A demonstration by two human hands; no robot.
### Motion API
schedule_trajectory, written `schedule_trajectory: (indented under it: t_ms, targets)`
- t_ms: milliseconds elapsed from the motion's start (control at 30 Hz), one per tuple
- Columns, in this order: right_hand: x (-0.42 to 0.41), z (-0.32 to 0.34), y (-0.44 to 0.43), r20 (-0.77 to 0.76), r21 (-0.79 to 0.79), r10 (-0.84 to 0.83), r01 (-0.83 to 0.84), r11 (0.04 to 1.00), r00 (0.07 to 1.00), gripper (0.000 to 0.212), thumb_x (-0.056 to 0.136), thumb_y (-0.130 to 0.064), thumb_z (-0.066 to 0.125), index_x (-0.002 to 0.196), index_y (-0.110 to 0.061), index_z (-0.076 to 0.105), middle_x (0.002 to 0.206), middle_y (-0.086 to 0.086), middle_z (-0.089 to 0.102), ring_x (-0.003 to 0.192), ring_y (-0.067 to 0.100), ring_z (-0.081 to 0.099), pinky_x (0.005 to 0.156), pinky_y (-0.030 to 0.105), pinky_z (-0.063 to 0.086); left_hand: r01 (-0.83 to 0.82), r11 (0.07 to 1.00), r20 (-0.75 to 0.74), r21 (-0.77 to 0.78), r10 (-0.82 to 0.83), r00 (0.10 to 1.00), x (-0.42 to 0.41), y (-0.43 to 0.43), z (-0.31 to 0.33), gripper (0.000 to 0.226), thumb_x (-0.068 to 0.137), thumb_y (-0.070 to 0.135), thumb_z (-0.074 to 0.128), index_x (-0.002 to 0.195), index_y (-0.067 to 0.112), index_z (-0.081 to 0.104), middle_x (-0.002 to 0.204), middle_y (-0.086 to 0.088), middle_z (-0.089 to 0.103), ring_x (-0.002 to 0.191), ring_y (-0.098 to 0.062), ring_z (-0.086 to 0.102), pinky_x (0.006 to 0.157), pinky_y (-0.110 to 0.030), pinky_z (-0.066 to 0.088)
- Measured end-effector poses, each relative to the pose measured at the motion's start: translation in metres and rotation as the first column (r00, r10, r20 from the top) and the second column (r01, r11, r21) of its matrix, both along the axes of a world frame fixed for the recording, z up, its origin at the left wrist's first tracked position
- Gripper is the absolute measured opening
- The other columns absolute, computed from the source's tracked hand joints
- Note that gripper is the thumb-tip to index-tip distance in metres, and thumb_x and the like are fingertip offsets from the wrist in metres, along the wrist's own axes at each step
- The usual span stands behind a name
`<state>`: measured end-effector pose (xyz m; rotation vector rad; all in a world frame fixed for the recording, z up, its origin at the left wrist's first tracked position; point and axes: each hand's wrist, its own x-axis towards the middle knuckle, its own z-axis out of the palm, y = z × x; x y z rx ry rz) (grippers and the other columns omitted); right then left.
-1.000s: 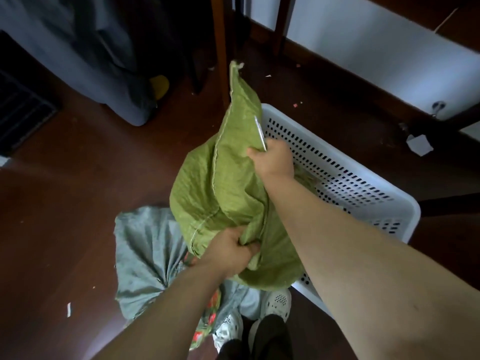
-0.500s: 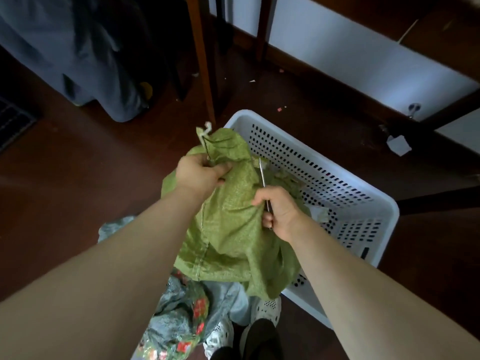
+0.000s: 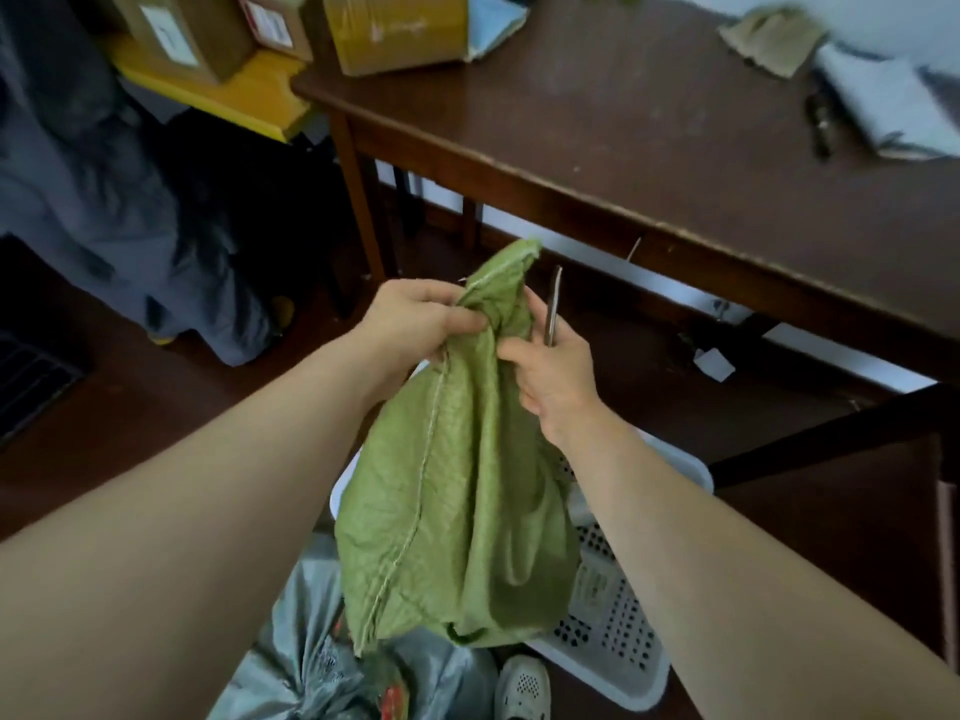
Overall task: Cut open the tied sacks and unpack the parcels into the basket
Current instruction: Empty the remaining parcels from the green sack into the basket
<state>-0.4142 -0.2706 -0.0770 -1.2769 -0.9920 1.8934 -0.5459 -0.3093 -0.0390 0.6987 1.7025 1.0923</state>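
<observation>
Dim, soft indoor light; wide-angle bending at edges, far corners blurred

The green sack (image 3: 457,511) has been lifted and turned upright. A second ago it leaned over the basket (image 3: 613,631); now it hangs by its gathered neck and hides the basket's near left part. The left grip (image 3: 415,324), which clutched the sack's lower fold a second ago, went to the top half a second ago and now bunches the neck. The right grip (image 3: 553,376) has climbed from the sack's middle to the neck's right side, and its thin metal tool (image 3: 554,304) points up beside the tuft. The view has tilted upward, bringing in the worktop (image 3: 623,122) and far-left boxes (image 3: 400,28).
</observation>
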Motion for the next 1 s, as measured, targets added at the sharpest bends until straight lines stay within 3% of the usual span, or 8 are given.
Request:
schedule_trajectory:
  t_ms: [100, 200, 400, 500, 600, 767, 900, 1000]
  targets:
    - [0.002, 0.030, 0.001, 0.143, 0.069, 0.020, -0.030, 0.997, 0.990, 0.020, 0.088, 0.000, 0.060, 0.076, -0.015, 0.060, 0.042, -0.009, 0.055, 0.030, -0.001, 0.047, 0.031, 0.013, 0.034, 0.005, 0.997, 0.040, 0.075, -0.008, 0.999, 0.003, 0.004, 0.023, 0.025, 0.072, -0.014, 0.062, 0.083, 0.007, 0.068, 0.078, -0.010, 0.066, 0.067, -0.020, 0.059, 0.055, -0.025, 0.044]
    - [0.003, 0.038, 0.000, 0.111, 0.073, -0.134, 0.126, 0.989, 0.985, 0.016, 0.087, -0.007, 0.066, 0.071, -0.011, 0.064, 0.055, 0.001, 0.065, 0.045, 0.010, 0.062, 0.043, 0.020, 0.049, 0.026, 1.000, -0.140, 0.008, -0.024, 0.990, 0.009, -0.011, 0.008, 0.045, 0.067, -0.010, 0.072, 0.105, 0.010, 0.059, 0.094, -0.003, 0.061, 0.079, -0.013, 0.058, 0.063, -0.019, 0.049]
    - [0.007, 0.051, -0.003, -0.007, 0.054, -0.270, 0.270, 0.961, 0.963, 0.021, 0.088, -0.004, 0.064, 0.068, -0.009, 0.060, 0.036, -0.008, 0.050, 0.027, 0.000, 0.043, 0.030, 0.012, 0.031, -0.064, 0.953, -0.294, -0.296, -0.027, 0.955, 0.045, -0.061, -0.061, 0.082, 0.064, 0.037, 0.085, 0.131, 0.011, 0.046, 0.125, -0.006, 0.049, 0.119, -0.024, 0.050, 0.099, -0.039, 0.045]
    - [0.009, 0.045, 0.000, 0.040, 0.118, -0.324, 0.318, 0.941, 0.945, 0.024, 0.085, -0.004, 0.067, 0.063, -0.010, 0.060, 0.039, -0.005, 0.051, 0.031, 0.004, 0.046, 0.033, 0.014, 0.035, -0.363, 0.889, -0.400, -0.280, 0.235, 0.886, 0.071, -0.072, -0.078, 0.059, 0.074, 0.039, 0.076, 0.116, 0.015, 0.042, 0.128, -0.010, 0.038, 0.114, -0.030, 0.047, 0.090, -0.039, 0.042]
    - [0.013, 0.040, 0.003, 0.039, 0.140, -0.353, 0.344, 0.928, 0.935, 0.024, 0.083, -0.002, 0.067, 0.061, -0.010, 0.060, 0.057, 0.007, 0.058, 0.052, 0.019, 0.058, 0.050, 0.029, 0.053, -0.366, 0.867, -0.322, -0.339, 0.259, 0.911, 0.071, -0.069, -0.091, 0.028, 0.089, 0.036, 0.059, 0.106, 0.016, 0.051, 0.122, -0.013, 0.051, 0.089, -0.030, 0.058, 0.085, -0.041, 0.049]
    - [0.038, 0.036, 0.017, 0.179, 0.229, -0.469, 0.427, 0.874, 0.865, 0.031, 0.084, 0.000, 0.061, 0.057, -0.014, 0.060, 0.061, 0.006, 0.056, 0.065, 0.022, 0.056, 0.062, 0.036, 0.048, -0.477, 0.837, -0.247, -0.268, 0.419, 0.874, 0.021, -0.048, -0.072, 0.034, 0.096, 0.023, 0.041, 0.126, 0.022, 0.058, 0.121, -0.015, 0.058, 0.092, -0.039, 0.065, 0.089, -0.046, 0.053]
    - [0.059, 0.050, 0.022, 0.270, 0.304, -0.537, 0.458, 0.835, 0.799, 0.044, 0.086, -0.013, 0.065, 0.045, -0.024, 0.052, 0.058, 0.002, 0.052, 0.065, 0.022, 0.052, 0.064, 0.037, 0.046, -0.471, 0.876, -0.128, -0.106, 0.458, 0.880, 0.002, -0.024, -0.016, 0.028, 0.097, 0.031, 0.046, 0.076, 0.016, 0.057, 0.094, -0.012, 0.065, 0.098, -0.036, 0.064, 0.088, -0.046, 0.053]
    - [0.072, 0.080, 0.033, 0.230, 0.386, -0.619, 0.513, 0.766, 0.751, 0.029, 0.088, -0.019, 0.061, 0.060, -0.021, 0.055, 0.069, 0.004, 0.058, 0.071, 0.025, 0.058, 0.068, 0.036, 0.047, -0.421, 0.900, -0.046, 0.115, 0.429, 0.902, 0.012, -0.015, 0.027, 0.024, 0.090, 0.035, 0.057, 0.069, 0.024, 0.059, 0.083, -0.007, 0.067, 0.089, -0.031, 0.067, 0.084, -0.045, 0.055]
